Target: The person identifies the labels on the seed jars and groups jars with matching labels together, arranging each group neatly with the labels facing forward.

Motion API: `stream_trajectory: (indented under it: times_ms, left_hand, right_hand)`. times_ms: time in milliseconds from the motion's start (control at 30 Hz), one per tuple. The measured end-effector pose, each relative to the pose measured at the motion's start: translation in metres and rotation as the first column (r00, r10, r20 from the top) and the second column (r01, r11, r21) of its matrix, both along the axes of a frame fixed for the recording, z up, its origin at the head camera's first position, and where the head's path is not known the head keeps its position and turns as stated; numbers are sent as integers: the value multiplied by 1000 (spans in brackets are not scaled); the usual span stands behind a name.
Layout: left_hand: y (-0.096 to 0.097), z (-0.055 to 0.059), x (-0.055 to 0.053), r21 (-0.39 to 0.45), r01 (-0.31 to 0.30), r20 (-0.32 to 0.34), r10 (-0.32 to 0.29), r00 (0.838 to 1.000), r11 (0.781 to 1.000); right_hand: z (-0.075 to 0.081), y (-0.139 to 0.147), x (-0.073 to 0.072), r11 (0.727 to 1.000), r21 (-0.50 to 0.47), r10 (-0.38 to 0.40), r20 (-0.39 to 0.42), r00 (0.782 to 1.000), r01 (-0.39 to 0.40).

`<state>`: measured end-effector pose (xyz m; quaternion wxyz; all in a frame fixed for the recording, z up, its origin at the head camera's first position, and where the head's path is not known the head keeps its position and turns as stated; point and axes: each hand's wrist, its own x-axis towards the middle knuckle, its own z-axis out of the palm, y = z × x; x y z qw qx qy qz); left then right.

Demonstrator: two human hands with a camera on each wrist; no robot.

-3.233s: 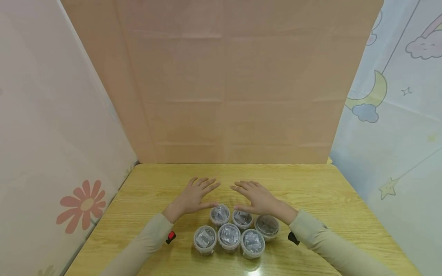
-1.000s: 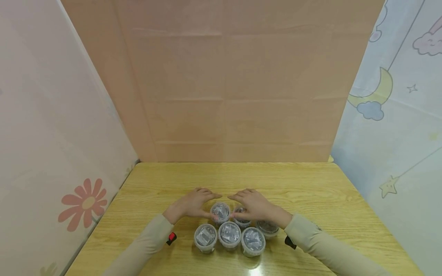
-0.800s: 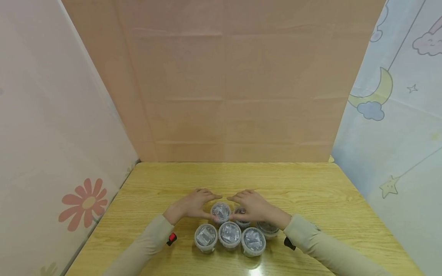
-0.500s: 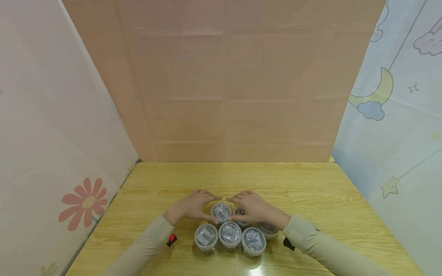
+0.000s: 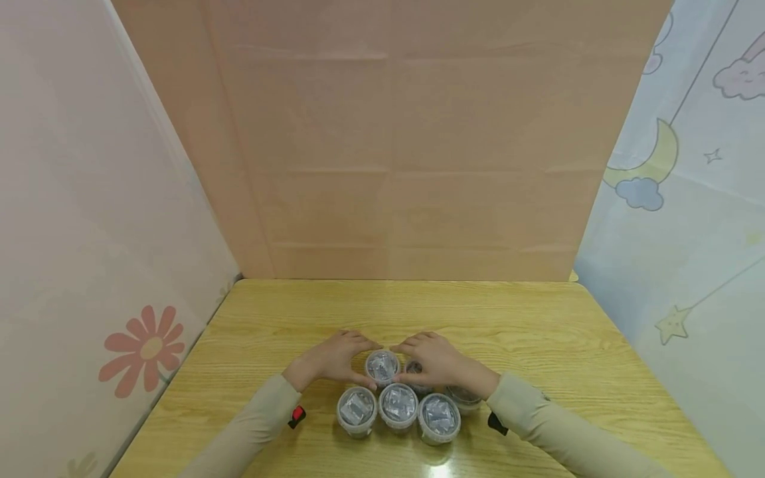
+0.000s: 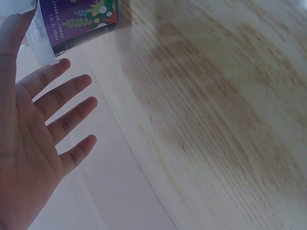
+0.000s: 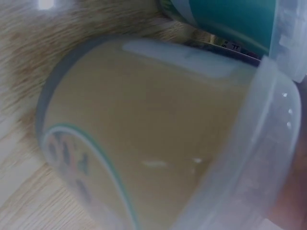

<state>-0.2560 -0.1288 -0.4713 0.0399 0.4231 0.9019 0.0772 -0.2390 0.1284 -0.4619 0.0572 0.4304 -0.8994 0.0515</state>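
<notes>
Several clear lidded tubs with silvery packets inside stand grouped on the table. My left hand (image 5: 331, 356) and right hand (image 5: 439, 360) curve around opposite sides of the back-left tub (image 5: 382, 367), thumbs in front and fingers behind its rim. In the left wrist view, the fingers of my left hand (image 6: 33, 129) are spread and slightly bent beside a purple-labelled tub (image 6: 81, 21). My right hand partly hides the back-middle tub (image 5: 414, 367) and the wider back-right tub (image 5: 464, 396). A large tub (image 7: 148, 129) fills the right wrist view; only blurred skin shows at that view's edge.
Three tubs line the front: left (image 5: 356, 410), middle (image 5: 398, 405) and right (image 5: 439, 417). A teal tub (image 7: 230, 19) shows in the right wrist view. The wooden table (image 5: 269, 312) meets a tan backdrop (image 5: 394, 166) and printed side curtains.
Since the oldest frame, both hands have come down and closer together around the back-left tub. Over the last second they shift only slightly, and the tubs keep their places.
</notes>
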Motion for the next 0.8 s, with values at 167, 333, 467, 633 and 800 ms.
stream_trajectory:
  times_ms: [167, 333, 467, 633, 800]
  left_hand:
    - [0, -1, 0, 12, 7, 11, -7, 1000, 1000]
    - [0, 0, 2, 18, -3, 24, 3, 1000, 1000]
    - [0, 0, 3, 23, -5, 22, 5, 1000, 1000]
    - [0, -2, 1, 28, 7, 6, -7, 1000, 1000]
    - [0, -4, -2, 44, 31, -17, -31, 999, 999]
  right_hand:
    - [0, -1, 2, 1000, 6, -14, 33, 999, 14]
    - [-4, -1, 2, 1000, -12, -12, 12, 1000, 12]
    - [-6, -2, 3, 1000, -26, -9, 2, 1000, 9]
    - [-5, -3, 3, 1000, -21, -16, 27, 1000, 17]
    - [-3, -3, 3, 1000, 4, -28, 52, 998, 27]
